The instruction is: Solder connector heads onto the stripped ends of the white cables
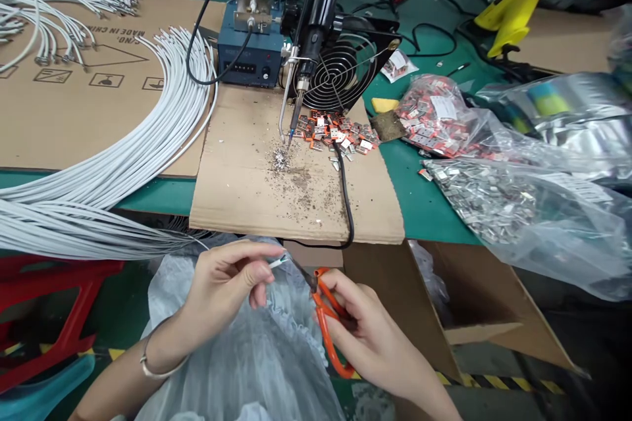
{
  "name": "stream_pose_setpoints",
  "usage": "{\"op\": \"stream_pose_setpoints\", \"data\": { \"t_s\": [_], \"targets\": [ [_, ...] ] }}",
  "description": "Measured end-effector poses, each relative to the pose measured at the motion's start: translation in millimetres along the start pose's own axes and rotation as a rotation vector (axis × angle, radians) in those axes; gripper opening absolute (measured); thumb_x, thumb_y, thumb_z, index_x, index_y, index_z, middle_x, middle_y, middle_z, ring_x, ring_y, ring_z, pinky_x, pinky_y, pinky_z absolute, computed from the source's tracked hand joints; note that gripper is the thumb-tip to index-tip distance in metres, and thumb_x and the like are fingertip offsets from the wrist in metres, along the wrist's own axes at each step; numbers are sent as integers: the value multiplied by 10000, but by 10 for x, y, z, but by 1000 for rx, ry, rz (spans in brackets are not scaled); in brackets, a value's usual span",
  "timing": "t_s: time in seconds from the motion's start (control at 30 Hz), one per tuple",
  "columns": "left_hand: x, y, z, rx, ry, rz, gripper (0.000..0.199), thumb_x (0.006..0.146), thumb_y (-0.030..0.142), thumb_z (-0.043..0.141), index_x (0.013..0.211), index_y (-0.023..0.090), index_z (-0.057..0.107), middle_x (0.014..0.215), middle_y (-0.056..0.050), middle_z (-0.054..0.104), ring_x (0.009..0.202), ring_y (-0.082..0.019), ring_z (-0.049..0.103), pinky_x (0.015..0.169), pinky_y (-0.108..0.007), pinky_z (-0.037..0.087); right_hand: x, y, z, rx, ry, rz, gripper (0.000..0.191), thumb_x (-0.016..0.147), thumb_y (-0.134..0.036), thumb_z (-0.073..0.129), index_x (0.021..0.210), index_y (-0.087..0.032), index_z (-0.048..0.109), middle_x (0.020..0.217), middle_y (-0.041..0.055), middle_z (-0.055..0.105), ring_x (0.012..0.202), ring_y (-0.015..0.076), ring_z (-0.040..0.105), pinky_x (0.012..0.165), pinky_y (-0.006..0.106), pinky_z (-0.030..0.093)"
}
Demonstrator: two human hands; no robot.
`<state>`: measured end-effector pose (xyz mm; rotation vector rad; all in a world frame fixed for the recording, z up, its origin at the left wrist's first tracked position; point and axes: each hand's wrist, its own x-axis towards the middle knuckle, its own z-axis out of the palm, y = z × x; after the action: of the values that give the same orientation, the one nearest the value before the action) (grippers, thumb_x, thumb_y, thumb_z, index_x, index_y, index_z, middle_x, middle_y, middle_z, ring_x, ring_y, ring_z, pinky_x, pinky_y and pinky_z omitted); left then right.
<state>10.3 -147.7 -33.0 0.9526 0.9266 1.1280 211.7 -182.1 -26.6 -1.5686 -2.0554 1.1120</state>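
Observation:
Pinched in my left hand is the end of a white cable, its tip pointing right. My right hand is wrapped round orange-handled scissors, whose dark blades point up and left, close to the cable tip. Whether the blades touch the cable I cannot tell. Both hands are in front of the bench edge, above a pale, sheer cloth. A thick bundle of white cables curves across the left side of the bench.
A soldering iron hangs over a cardboard sheet, beside small orange-and-metal connectors. Behind are a blue soldering unit and a fan. Bags of metal parts lie right; an open carton stands below.

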Motion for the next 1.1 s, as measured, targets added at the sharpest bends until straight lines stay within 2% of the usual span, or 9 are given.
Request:
{"op": "stream_pose_setpoints", "data": {
  "t_s": [0.27,0.57,0.77,1.1],
  "targets": [
    [-43,-21,-48,215,-69,190,232,833,126,584,969,235,738,578,5,602,397,-54,508,409,-165,439,-3,-46,-28,-103,-22,-51,45,842,-213,441,844,-250,465,598,-62,471,554,119,412,564,208,370],
    [-43,-8,-70,245,-133,182,234,852,134,560,990,220,729,584,8,575,409,-45,459,425,-165,401,-49,0,-49,-116,-27,-61,67,830,-204,451,870,-256,466,611,-55,470,566,124,424,557,203,373],
    [-60,-39,-78,239,-157,189,276,866,109,532,1024,249,711,613,17,574,412,-33,439,440,-159,392,-53,22,-49,-133,-14,-107,122,817,-185,455,905,-269,451,618,-59,482,562,124,434,546,197,375],
    [-70,-57,-102,400,-210,298,293,859,67,533,1059,218,686,682,-4,612,537,-67,494,527,-181,399,-77,34,-72,-162,-5,-138,126,838,-194,447,933,-276,437,646,-59,524,575,130,476,553,201,397]
  ]
}}
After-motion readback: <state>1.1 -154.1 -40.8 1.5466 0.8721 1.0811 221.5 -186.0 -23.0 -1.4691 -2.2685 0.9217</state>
